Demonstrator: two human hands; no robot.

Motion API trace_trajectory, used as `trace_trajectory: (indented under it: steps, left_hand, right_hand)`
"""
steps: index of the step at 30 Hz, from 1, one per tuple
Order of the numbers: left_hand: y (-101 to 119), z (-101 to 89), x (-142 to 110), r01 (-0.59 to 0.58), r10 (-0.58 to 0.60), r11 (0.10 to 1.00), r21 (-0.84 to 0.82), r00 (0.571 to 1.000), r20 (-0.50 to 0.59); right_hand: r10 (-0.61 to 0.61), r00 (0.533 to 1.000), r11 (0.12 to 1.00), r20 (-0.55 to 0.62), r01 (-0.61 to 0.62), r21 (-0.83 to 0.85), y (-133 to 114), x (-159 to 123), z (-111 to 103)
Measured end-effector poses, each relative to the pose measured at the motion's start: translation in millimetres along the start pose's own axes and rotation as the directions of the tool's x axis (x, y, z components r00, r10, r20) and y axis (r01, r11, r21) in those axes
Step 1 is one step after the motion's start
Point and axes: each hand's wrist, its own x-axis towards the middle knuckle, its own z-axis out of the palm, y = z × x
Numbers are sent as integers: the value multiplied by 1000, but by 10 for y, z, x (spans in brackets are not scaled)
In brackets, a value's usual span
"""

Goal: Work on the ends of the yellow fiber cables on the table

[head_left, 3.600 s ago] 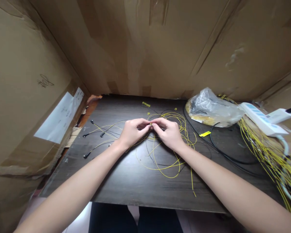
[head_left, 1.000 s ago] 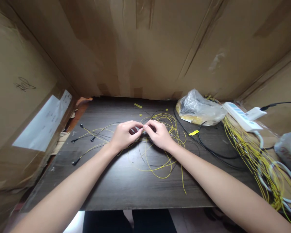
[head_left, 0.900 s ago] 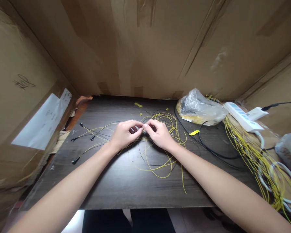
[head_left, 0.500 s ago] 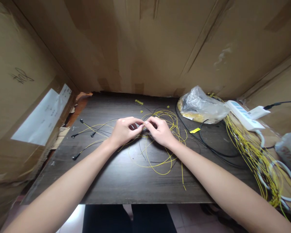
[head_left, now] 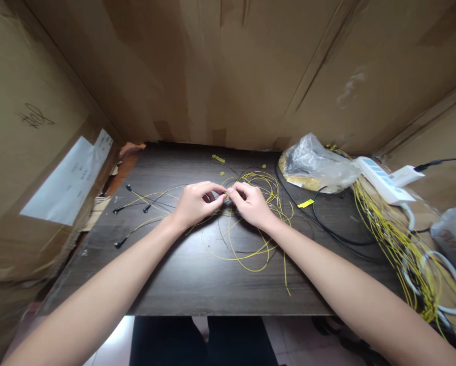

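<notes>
Looks partway along at dark table (head_left: 167,300); can't tell how much is finished. Angles left hand (head_left: 193,204) and right hand (head_left: 254,206) inward, low, wrists bent, fingertips meeting. Has thin wires (head_left: 255,271) looped under and around hands, black plugs (head_left: 119,244) off left, yellow bits (head_left: 219,159) loose beyond. Pinches tiny piece (head_left: 227,194) between both; can't tell what.

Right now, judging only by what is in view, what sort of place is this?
Probably a small makeshift workbench for wiring: thin yellow wires lie loose on a dark table, cardboard walls it in, and a power strip sits at the right.
</notes>
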Motion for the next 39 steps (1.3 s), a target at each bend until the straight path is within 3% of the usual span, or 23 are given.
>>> trace_trajectory:
  steps: [10,19,27,39]
  left_hand:
    - [0,6,-2,43,-43,999,-1,999,12]
    - [-3,11,-5,11,-11,1000,-12,1000,-3]
    - [-17,-4,0,37,-36,999,-22,999,33]
    - [-35,14,-5,-25,25,1000,5,1000,1]
  right_hand:
    - [3,1000,999,-4,-3,42,-2,-4,-1]
    - [-12,1000,1000,4,13,-19,-18,1,-1]
    - [6,1000,997,17,-8,73,1,-3,-5]
    - [39,999,997,-16,-38,71,41,2,20]
